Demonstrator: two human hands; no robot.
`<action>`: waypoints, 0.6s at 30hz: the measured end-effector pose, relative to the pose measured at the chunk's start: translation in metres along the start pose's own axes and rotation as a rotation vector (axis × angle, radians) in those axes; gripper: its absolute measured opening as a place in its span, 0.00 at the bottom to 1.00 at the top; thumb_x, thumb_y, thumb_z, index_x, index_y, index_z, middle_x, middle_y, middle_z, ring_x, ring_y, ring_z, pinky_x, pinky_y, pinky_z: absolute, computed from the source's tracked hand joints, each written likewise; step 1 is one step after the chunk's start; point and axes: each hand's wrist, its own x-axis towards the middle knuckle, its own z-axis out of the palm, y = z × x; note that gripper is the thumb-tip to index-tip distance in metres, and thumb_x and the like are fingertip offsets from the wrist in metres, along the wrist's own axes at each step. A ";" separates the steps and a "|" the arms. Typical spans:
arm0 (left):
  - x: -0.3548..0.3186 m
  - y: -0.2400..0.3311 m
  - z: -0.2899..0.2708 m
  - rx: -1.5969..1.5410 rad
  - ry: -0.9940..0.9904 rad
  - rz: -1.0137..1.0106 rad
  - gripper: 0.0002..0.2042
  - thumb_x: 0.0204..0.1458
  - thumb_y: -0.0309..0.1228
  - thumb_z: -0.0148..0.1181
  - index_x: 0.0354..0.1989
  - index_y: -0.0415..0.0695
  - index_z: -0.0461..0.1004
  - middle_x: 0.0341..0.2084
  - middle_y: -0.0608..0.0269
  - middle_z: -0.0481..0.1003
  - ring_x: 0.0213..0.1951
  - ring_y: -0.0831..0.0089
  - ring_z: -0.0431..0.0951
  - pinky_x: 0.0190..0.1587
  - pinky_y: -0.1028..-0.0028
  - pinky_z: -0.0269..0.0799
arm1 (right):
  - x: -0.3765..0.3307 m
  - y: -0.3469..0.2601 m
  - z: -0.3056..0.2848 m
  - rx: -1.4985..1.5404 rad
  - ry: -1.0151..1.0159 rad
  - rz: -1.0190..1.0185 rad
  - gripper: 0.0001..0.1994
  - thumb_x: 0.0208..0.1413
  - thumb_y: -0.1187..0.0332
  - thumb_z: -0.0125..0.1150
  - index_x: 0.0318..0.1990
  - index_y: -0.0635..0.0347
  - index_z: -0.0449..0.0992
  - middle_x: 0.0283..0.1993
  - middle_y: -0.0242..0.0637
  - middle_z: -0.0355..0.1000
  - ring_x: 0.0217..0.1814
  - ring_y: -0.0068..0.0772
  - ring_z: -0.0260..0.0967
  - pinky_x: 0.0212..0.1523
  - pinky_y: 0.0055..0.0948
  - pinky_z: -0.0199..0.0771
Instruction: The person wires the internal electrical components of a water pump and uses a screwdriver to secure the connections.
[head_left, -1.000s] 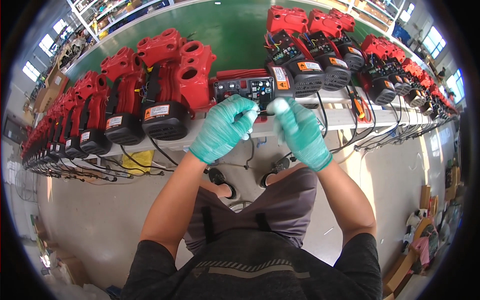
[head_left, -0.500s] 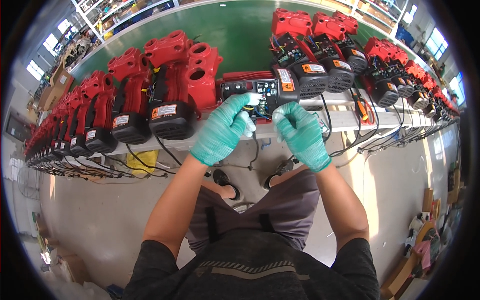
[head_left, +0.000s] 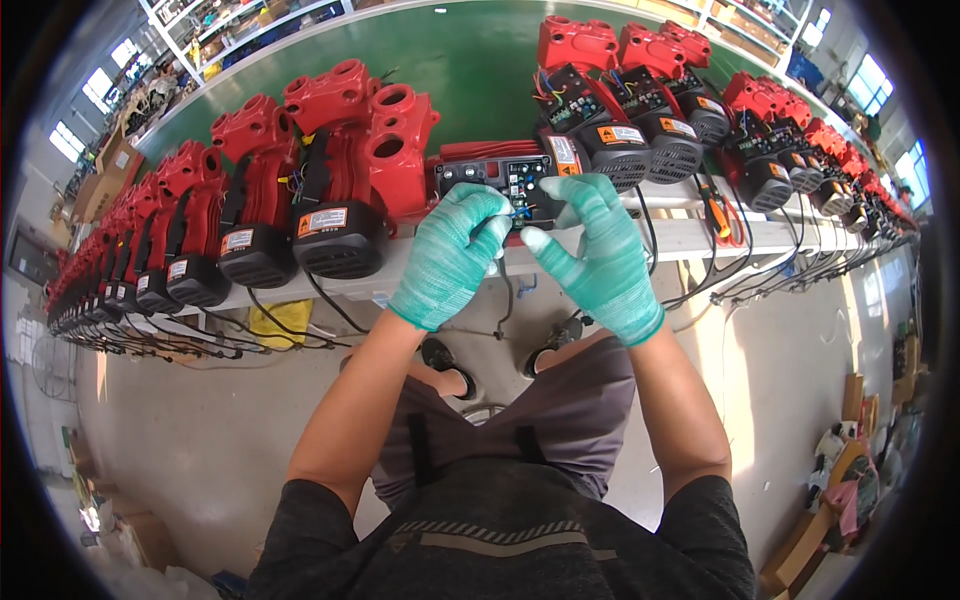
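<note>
In front of me on the bench lies a red motor unit (head_left: 480, 149) with a black control box (head_left: 460, 174) and a circuit board (head_left: 524, 184) exposed in it. My left hand (head_left: 455, 250), in a green glove, is at the box's near edge. Its fingers are curled together at thin wires (head_left: 521, 212), which stick out beside the fingertips; the exact grip is partly hidden. My right hand (head_left: 600, 258), gloved alike, is by the board's right side. Its thumb and fingers are spread, with nothing seen between them.
Red motor units with black end covers (head_left: 340, 240) line the bench to the left. More units (head_left: 620, 140) with exposed boards stand to the right. An orange-handled tool (head_left: 717, 215) lies near the front edge. Black cables (head_left: 505, 300) hang below. A yellow cloth or bag (head_left: 277, 325) is underneath.
My right hand has unfolded from a pinch to spread fingers beside the board. My left hand has shifted slightly, with its fingers lower on the box.
</note>
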 end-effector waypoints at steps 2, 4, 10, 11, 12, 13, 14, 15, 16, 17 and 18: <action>0.001 -0.003 -0.002 0.052 -0.010 0.014 0.09 0.63 0.21 0.61 0.51 0.38 0.78 0.45 0.62 0.75 0.33 0.79 0.80 0.33 0.77 0.80 | 0.006 0.009 0.007 0.024 -0.057 0.002 0.12 0.58 0.69 0.73 0.46 0.64 0.80 0.42 0.44 0.75 0.37 0.44 0.74 0.37 0.38 0.77; 0.000 -0.007 -0.004 0.103 -0.022 0.029 0.09 0.63 0.21 0.61 0.51 0.38 0.78 0.45 0.62 0.75 0.34 0.79 0.80 0.33 0.77 0.80 | 0.006 0.013 0.010 0.046 -0.112 0.005 0.12 0.58 0.69 0.73 0.45 0.64 0.80 0.41 0.45 0.75 0.38 0.44 0.74 0.37 0.38 0.76; -0.002 -0.008 -0.002 0.074 -0.051 0.077 0.09 0.65 0.23 0.60 0.52 0.39 0.77 0.45 0.65 0.76 0.34 0.80 0.80 0.34 0.77 0.79 | 0.001 0.004 0.006 0.113 -0.221 0.409 0.11 0.68 0.63 0.65 0.40 0.63 0.80 0.27 0.35 0.72 0.29 0.27 0.71 0.34 0.29 0.72; -0.002 -0.008 -0.002 0.075 -0.035 0.090 0.10 0.65 0.24 0.60 0.53 0.40 0.77 0.45 0.65 0.76 0.33 0.80 0.79 0.34 0.77 0.79 | -0.001 0.004 0.008 0.213 -0.238 0.550 0.13 0.69 0.61 0.63 0.38 0.63 0.80 0.25 0.33 0.71 0.26 0.25 0.68 0.32 0.27 0.69; -0.003 -0.008 -0.002 0.077 -0.019 0.103 0.10 0.65 0.24 0.60 0.54 0.40 0.77 0.45 0.66 0.76 0.33 0.81 0.79 0.34 0.78 0.79 | -0.003 0.005 0.010 0.314 -0.254 0.692 0.15 0.71 0.59 0.61 0.37 0.62 0.79 0.23 0.31 0.70 0.23 0.22 0.66 0.29 0.25 0.67; -0.004 -0.006 -0.002 0.078 -0.020 0.102 0.10 0.65 0.24 0.60 0.54 0.40 0.77 0.45 0.66 0.76 0.33 0.81 0.79 0.34 0.78 0.79 | -0.003 0.004 0.009 0.316 -0.253 0.693 0.15 0.71 0.59 0.61 0.37 0.62 0.79 0.23 0.31 0.70 0.23 0.22 0.66 0.29 0.25 0.67; -0.004 -0.004 -0.004 0.003 -0.045 0.026 0.10 0.66 0.25 0.60 0.54 0.41 0.77 0.43 0.66 0.76 0.33 0.81 0.79 0.34 0.78 0.79 | -0.002 0.002 0.007 0.563 -0.259 0.887 0.17 0.72 0.58 0.59 0.36 0.63 0.79 0.22 0.29 0.69 0.22 0.22 0.66 0.28 0.28 0.67; -0.005 -0.002 -0.005 -0.072 -0.069 -0.051 0.11 0.66 0.26 0.60 0.55 0.42 0.77 0.42 0.66 0.76 0.33 0.81 0.78 0.33 0.78 0.79 | -0.002 0.001 0.007 0.815 -0.261 1.076 0.19 0.73 0.57 0.57 0.34 0.63 0.79 0.22 0.28 0.69 0.21 0.22 0.66 0.27 0.31 0.67; -0.004 -0.005 -0.005 -0.071 -0.071 -0.051 0.11 0.66 0.26 0.60 0.55 0.42 0.77 0.42 0.66 0.76 0.33 0.81 0.78 0.33 0.78 0.79 | -0.002 0.002 0.006 0.816 -0.259 1.077 0.19 0.73 0.57 0.57 0.34 0.63 0.79 0.22 0.28 0.69 0.21 0.22 0.66 0.27 0.31 0.67; -0.003 -0.008 -0.005 -0.106 -0.080 -0.058 0.10 0.67 0.27 0.59 0.55 0.43 0.77 0.41 0.67 0.76 0.33 0.82 0.78 0.33 0.78 0.79 | -0.002 0.002 0.005 0.801 -0.254 1.069 0.20 0.74 0.56 0.56 0.36 0.64 0.79 0.21 0.27 0.68 0.20 0.22 0.66 0.26 0.29 0.67; -0.002 -0.009 -0.005 -0.141 -0.089 -0.066 0.10 0.68 0.28 0.58 0.54 0.44 0.77 0.39 0.68 0.76 0.33 0.82 0.78 0.33 0.78 0.79 | -0.002 0.003 0.003 0.786 -0.250 1.061 0.21 0.74 0.54 0.55 0.37 0.64 0.80 0.21 0.26 0.68 0.19 0.22 0.65 0.26 0.28 0.67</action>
